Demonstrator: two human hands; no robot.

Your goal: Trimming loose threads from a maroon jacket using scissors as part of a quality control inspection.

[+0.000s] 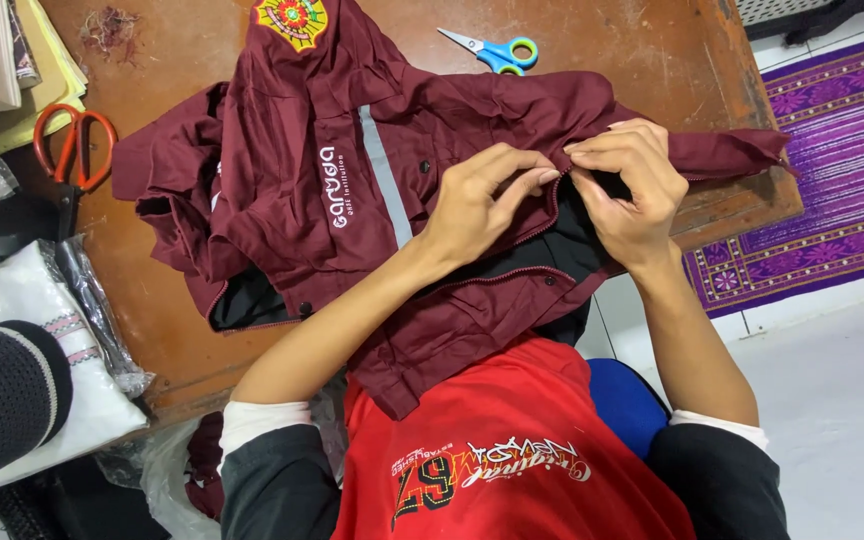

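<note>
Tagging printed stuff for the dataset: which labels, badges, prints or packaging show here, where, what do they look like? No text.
Embroidered badge: top of the maroon jacket, round, yellow, red and green.
White print: on the jacket beside a grey stripe, running sideways.
Shirt print: red shirt, bottom centre, white and black lettering.
Clear plastic bag: left edge, around folded white cloth.
No screens or signs.

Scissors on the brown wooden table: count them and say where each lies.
2. The orange-handled scissors lie at the table's left edge beside the maroon jacket. The blue-and-green-handled scissors lie at the far edge beyond it. More may be hidden under the cloth.
</note>
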